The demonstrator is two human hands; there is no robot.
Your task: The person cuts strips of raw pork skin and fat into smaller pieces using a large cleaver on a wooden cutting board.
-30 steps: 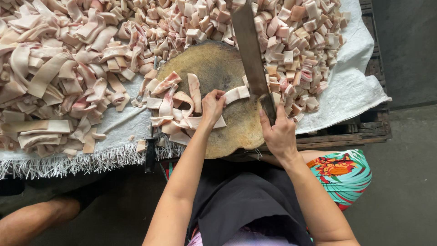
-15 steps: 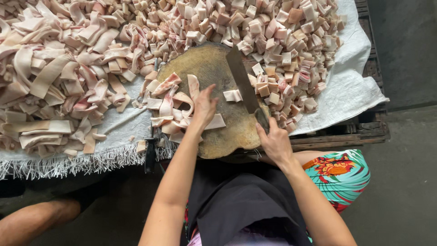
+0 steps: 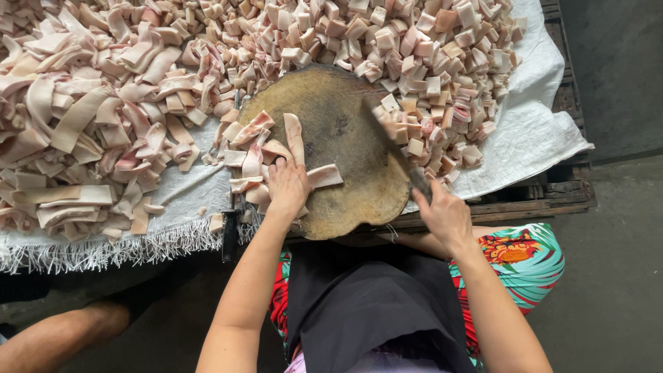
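A round wooden chopping block [image 3: 338, 131] lies on the white sheet in front of me. My left hand [image 3: 286, 185] presses flat on pale pink strips of meat [image 3: 266, 152] on the block's left side; one strip [image 3: 324, 176] sticks out to the right of my fingers. My right hand [image 3: 443, 215] grips the dark handle of a cleaver [image 3: 397, 148], whose blade is blurred and lies low across the block's right edge, against a heap of cut cubes [image 3: 407, 69].
Long uncut strips [image 3: 90, 124] are piled at the left on the white woven sheet [image 3: 532, 131]. The sheet covers a wooden pallet [image 3: 552, 193]. Another person's bare leg [image 3: 62, 338] shows at the bottom left. Grey concrete floor lies at the right.
The cleaver has come down from raised above the block and swept right, pushing cut pieces off the block into the cube heap. My left hand stayed on the strips.
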